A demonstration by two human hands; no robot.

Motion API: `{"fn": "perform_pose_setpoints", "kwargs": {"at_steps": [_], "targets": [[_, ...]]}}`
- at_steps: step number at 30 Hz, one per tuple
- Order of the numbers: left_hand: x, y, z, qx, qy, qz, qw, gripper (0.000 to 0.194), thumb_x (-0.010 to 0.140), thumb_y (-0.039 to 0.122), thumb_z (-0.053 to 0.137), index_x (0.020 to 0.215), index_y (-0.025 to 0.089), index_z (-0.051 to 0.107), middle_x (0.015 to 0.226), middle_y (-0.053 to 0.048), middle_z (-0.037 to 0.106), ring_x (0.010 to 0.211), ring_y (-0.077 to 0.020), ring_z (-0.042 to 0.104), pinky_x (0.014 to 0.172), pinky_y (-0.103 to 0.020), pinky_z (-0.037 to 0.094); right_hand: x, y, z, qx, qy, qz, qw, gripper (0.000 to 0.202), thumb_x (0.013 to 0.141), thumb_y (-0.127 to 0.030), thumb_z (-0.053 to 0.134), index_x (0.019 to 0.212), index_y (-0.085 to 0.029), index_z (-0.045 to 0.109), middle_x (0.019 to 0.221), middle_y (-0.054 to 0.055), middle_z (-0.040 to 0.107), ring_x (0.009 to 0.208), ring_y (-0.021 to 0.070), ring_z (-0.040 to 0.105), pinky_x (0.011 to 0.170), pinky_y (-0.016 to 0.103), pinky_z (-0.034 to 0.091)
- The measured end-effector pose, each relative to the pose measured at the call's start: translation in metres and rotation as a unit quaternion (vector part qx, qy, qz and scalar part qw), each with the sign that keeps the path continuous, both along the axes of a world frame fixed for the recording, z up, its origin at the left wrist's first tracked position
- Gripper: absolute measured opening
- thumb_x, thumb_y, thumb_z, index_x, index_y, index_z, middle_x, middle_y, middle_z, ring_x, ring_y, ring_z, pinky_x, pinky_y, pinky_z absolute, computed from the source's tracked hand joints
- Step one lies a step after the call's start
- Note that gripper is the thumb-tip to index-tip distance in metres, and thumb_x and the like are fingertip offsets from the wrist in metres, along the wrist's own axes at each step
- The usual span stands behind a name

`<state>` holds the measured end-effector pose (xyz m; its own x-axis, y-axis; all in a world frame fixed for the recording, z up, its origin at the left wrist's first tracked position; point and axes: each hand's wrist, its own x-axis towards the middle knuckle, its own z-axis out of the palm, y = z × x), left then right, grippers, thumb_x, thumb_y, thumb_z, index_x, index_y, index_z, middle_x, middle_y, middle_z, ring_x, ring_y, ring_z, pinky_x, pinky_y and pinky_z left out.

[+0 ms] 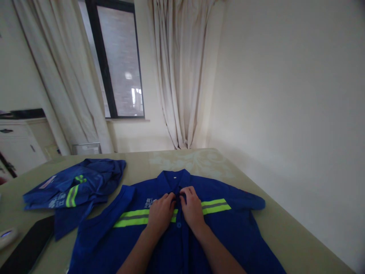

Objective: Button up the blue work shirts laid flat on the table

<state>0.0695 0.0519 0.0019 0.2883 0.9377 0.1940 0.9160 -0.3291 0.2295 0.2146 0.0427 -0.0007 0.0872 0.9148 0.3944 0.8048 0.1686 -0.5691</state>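
Note:
A blue work shirt (228,228) with yellow-green reflective bands lies spread front side up, its collar pointing away from me. My left hand (161,209) is closed at the left edge of the front opening, just under the collar. Opposite it, my right hand (191,205) pinches the other edge of the opening. The fingertips of both hands nearly meet there, and they cover whatever button or buttonhole is between them. Below the hands a button (178,225) shows on the front strip.
A second blue garment (85,182) lies crumpled at the left on the table (137,161). Nearer me are a black flat object (28,243) and a white device (8,236). A wall (285,114) runs along the right side; curtains (182,76) hang behind.

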Motion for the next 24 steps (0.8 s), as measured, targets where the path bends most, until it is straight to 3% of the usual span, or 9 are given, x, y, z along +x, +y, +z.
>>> {"fn": "perform_pose_setpoints", "kwargs": {"at_steps": [5, 9, 12, 17, 21, 24], "targets": [[-0.005, 0.001, 0.0, -0.017, -0.057, -0.023, 0.998, 0.021, 0.1, 0.023, 0.048, 0.115, 0.03, 0.061, 0.113, 0.0, 0.072, 0.099, -0.0184, 0.07, 0.083, -0.028, 0.045, -0.001, -0.005, 0.005, -0.034, -0.074, -0.027, 0.996, 0.027, 0.091, -0.007, 0.047, 0.1, -0.025, 0.064, 0.114, 0.003, 0.061, 0.082, 0.0142, 0.066, 0.07, 0.024, 0.045], [-0.006, 0.002, 0.001, -0.025, -0.068, -0.026, 0.997, 0.017, 0.1, 0.024, 0.049, 0.11, 0.028, 0.061, 0.108, 0.0, 0.073, 0.099, -0.0176, 0.07, 0.083, -0.027, 0.045, -0.001, -0.009, 0.007, -0.016, -0.127, -0.063, 0.99, 0.013, 0.092, -0.031, 0.06, 0.095, -0.022, 0.069, 0.127, 0.009, 0.059, 0.113, 0.0271, 0.06, 0.076, 0.03, 0.049], [-0.003, -0.001, 0.001, -0.031, -0.048, -0.012, 0.998, 0.016, 0.1, 0.026, 0.047, 0.111, 0.029, 0.06, 0.11, 0.0, 0.073, 0.1, -0.0192, 0.071, 0.078, -0.027, 0.046, 0.001, -0.008, 0.004, -0.041, -0.13, -0.071, 0.988, 0.016, 0.089, -0.035, 0.064, 0.092, -0.02, 0.069, 0.112, 0.01, 0.065, 0.108, 0.0287, 0.061, 0.077, 0.033, 0.05], [0.003, -0.004, 0.002, -0.023, -0.039, 0.015, 0.999, 0.012, 0.1, 0.028, 0.048, 0.107, 0.028, 0.059, 0.107, 0.0, 0.073, 0.095, -0.0205, 0.072, 0.071, -0.027, 0.045, 0.005, 0.003, -0.004, -0.014, -0.015, -0.07, 0.997, 0.012, 0.086, -0.017, 0.058, 0.077, -0.021, 0.065, 0.09, 0.005, 0.067, 0.085, 0.0208, 0.065, 0.075, 0.029, 0.049], [0.001, -0.003, 0.003, -0.01, -0.096, 0.006, 0.995, 0.012, 0.101, 0.025, 0.045, 0.101, 0.026, 0.058, 0.1, 0.0, 0.072, 0.092, -0.0177, 0.07, 0.074, -0.026, 0.045, 0.006, 0.006, -0.001, 0.081, 0.111, -0.049, 0.989, 0.01, 0.084, -0.019, 0.059, 0.076, -0.021, 0.065, 0.087, 0.005, 0.066, 0.082, 0.0198, 0.065, 0.08, 0.03, 0.05], [-0.002, -0.002, 0.002, 0.012, -0.16, -0.015, 0.987, 0.015, 0.102, 0.024, 0.043, 0.096, 0.025, 0.057, 0.097, -0.001, 0.069, 0.089, -0.0164, 0.068, 0.078, -0.026, 0.045, 0.004, 0.002, 0.004, 0.124, 0.142, -0.045, 0.981, 0.008, 0.085, -0.02, 0.059, 0.08, -0.021, 0.065, 0.091, 0.006, 0.065, 0.086, 0.0204, 0.064, 0.083, 0.031, 0.05]]}}
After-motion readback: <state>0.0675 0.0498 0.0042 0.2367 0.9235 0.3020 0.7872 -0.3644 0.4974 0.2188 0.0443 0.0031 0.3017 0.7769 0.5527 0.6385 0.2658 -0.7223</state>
